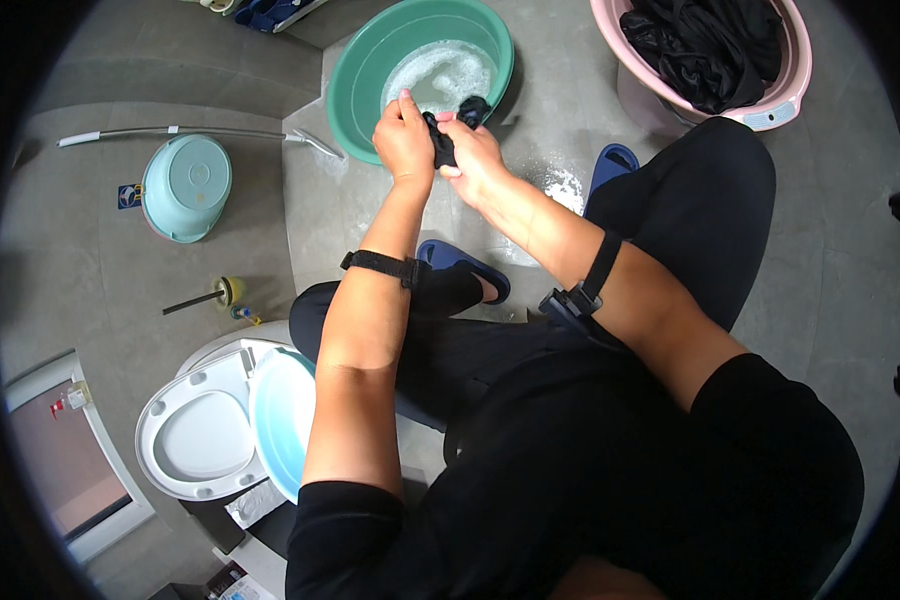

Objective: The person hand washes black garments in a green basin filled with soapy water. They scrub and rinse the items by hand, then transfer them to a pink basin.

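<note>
A bunched black cloth [443,144] is stretched between my two hands over the near rim of a green plastic basin [345,112]. My left hand [406,141] grips its left side, with the thumb pointing up. On the other side my right hand [474,154] pinches the cloth between thumb and fingers, and a dark end sticks out beyond the fingertips. Soapy water with white foam [439,67] lies in the bottom of the basin. What kind of garment the cloth is cannot be told.
At the upper right, a pink tub [634,86] holds black clothes [709,56]. White suds [562,187] lie on the floor near a blue slipper [469,262]. A teal basin [199,176] hangs on the left wall, above a toilet [202,435] and a light blue basin [277,420].
</note>
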Motion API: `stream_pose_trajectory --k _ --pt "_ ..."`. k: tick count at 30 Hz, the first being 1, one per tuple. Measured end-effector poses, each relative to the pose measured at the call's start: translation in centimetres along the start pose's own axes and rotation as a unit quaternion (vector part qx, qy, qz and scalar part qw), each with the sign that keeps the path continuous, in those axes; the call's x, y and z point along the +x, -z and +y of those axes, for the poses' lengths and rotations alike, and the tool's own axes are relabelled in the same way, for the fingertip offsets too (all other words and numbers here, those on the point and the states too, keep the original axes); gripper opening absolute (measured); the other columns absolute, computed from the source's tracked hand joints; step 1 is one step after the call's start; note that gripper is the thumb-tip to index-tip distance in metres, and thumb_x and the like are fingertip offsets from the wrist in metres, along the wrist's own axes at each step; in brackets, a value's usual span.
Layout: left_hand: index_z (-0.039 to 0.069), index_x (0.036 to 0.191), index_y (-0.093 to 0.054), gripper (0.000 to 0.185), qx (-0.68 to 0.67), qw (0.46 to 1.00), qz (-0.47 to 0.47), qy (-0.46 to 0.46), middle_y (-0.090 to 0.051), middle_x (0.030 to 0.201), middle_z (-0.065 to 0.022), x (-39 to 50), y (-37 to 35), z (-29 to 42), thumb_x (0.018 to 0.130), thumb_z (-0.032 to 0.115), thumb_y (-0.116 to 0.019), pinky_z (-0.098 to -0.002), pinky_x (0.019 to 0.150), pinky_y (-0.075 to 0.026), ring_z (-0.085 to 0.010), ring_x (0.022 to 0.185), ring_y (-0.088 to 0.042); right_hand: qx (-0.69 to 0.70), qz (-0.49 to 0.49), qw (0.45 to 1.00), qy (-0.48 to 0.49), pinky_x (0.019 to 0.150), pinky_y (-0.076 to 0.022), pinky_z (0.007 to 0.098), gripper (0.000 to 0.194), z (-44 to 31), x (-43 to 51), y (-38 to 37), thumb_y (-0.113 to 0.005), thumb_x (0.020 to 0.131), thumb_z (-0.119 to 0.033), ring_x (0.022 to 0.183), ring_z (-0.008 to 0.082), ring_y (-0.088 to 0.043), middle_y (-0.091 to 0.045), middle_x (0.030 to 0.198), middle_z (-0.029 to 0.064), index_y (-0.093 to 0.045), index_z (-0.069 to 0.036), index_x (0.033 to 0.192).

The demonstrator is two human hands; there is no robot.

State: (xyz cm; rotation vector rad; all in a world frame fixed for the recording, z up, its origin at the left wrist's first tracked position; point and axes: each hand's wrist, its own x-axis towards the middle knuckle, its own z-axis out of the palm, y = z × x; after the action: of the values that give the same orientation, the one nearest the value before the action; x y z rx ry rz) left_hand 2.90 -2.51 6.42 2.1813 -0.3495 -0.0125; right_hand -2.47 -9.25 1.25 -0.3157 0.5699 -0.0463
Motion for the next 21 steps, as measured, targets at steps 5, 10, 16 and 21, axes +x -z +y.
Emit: stream_pose_trajectory --k 5,10,16,21 --pt "0.003 0.080 -0.070 0.043 0.052 0.994 -0.069 -0.065 -0.067 0.081 -0.0248 -4.0 -2.3 1.4 0.101 0.038 -0.057 -0.0527 0.072 -0.049 -0.0446 0.077 -0.066 0.091 -0.031 0.995 0.029 0.054 -0.0456 0.0346 0.009 -0.4 1.0 0.5 -0.064 0.095 -0.017 0.065 0.0185 -0.059 -0.061 0.076 0.0038 -0.067 -0.010 0.089" --pt "-0.001 0.078 -0.060 0.051 0.028 0.997 0.073 0.002 -0.060 0.068 -0.0174 0.0 -2.1 -3.9 0.106 0.040 -0.052 -0.0431 0.059 -0.045 -0.0246 0.063 -0.053 0.026 -0.001 0.999 0.021 0.042 -0.0323 0.0261 0.006 0.8 0.5 0.9 -0.065 0.094 -0.012 0.064 0.0124 -0.056 -0.064 0.089 0.0032 -0.065 -0.011 0.100" --pt "-0.001 0.113 -0.061 0.034 -0.307 0.940 -0.032 0.146 -0.065 0.108 -0.0113 0.0 -4.0 -5.5 0.100 0.030 -0.068 -0.0312 0.086 -0.051 -0.0172 0.099 -0.060 0.068 0.038 0.980 0.184 0.085 -0.0563 0.0346 0.016 1.0 1.7 0.7 -0.065 0.101 -0.022 0.095 0.0188 -0.067 -0.068 0.101 0.0042 -0.066 -0.008 0.107" --pt "0.002 0.104 -0.066 0.013 -0.088 0.982 0.092 -0.143 -0.067 0.101 -0.0139 -4.2 -3.6 -2.1 0.094 0.010 -0.069 -0.0387 0.088 -0.051 -0.0289 0.094 -0.065 0.025 0.066 0.995 0.065 0.078 -0.0528 0.0374 0.049 -1.0 2.4 2.3 -0.076 0.088 -0.040 0.095 0.0173 -0.062 -0.063 0.106 0.0044 -0.055 -0.011 0.122"
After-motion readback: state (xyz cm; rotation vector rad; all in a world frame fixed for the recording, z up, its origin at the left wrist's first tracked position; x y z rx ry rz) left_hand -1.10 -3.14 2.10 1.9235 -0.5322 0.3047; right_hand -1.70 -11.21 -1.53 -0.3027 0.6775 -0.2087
